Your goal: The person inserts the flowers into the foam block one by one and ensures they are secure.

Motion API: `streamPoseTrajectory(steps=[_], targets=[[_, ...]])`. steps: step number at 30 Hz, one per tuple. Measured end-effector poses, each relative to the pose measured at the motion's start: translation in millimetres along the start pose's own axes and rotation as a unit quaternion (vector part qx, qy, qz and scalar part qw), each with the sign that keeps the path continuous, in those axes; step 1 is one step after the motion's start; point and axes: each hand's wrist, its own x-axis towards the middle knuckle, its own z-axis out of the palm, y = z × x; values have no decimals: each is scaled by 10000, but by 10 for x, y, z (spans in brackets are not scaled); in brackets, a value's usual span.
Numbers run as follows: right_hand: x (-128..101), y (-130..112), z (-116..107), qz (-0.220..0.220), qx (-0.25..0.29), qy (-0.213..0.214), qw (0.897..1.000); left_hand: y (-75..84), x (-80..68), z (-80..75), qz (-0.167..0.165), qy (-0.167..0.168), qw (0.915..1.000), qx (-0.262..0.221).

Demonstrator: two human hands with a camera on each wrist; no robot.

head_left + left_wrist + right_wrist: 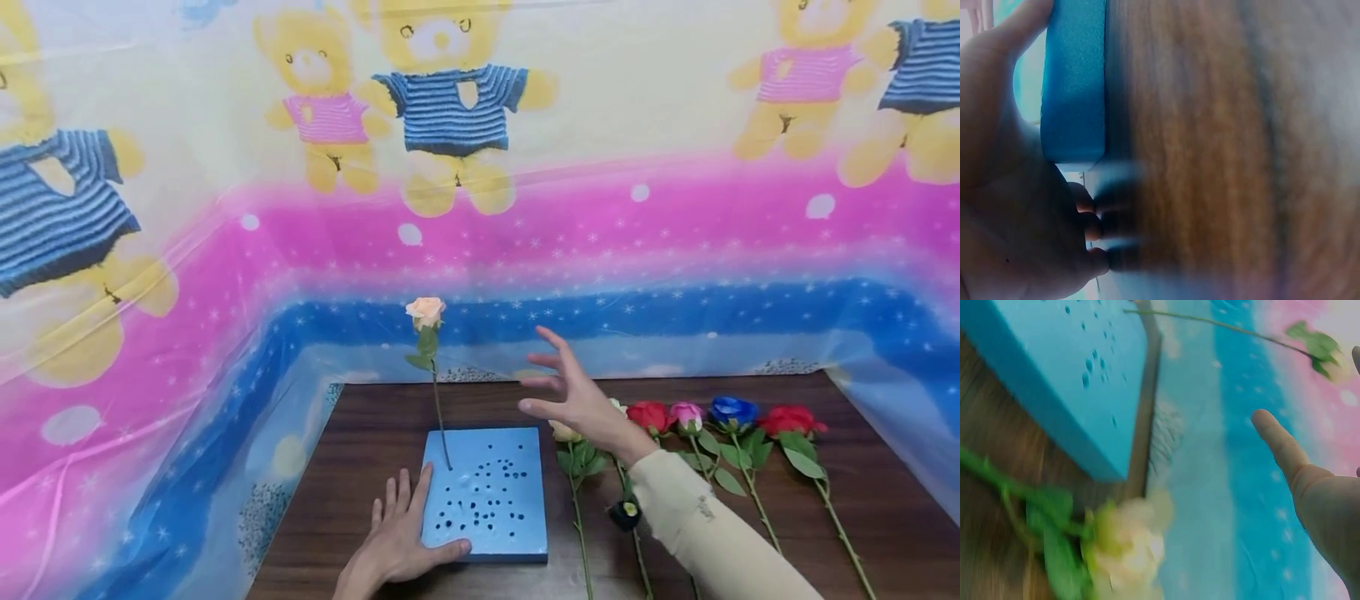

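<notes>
A blue foam block [532, 542] with many small holes in its top lies flat on the table. One peach rose [426, 312] stands upright in it, its stem entering near the far left corner. My left hand [393, 537] rests against the block's near left corner, index finger along the left side and thumb on the near edge; the left wrist view shows the block's side [1075, 81] close by. My right hand [573, 400] is in the air to the right of the rose, fingers spread and holding nothing. In the right wrist view the standing rose [1335, 365] is beyond its fingers.
Right of the block lie a pale rose [564, 431], a red rose [648, 415], a pink rose [686, 414], a blue rose [732, 409] and another red rose [791, 419]. A bear-printed cloth [600, 225] rises behind the dark wooden table [322, 483].
</notes>
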Motion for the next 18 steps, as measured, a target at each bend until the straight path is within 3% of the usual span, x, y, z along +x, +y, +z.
streamPoseTrajectory(steps=[8, 14, 18], targets=[[-698, 41, -755, -89, -310, 431, 9985, 9, 6, 0, -1, -14, 10000, 11], [-1388, 49, -1316, 93, -821, 1032, 9912, 20, 9, -8, 24, 1, 10000, 20], [-1866, 79, -1632, 21, -918, 1169, 9889, -3, 5, 8, 1, -36, 10000, -21]])
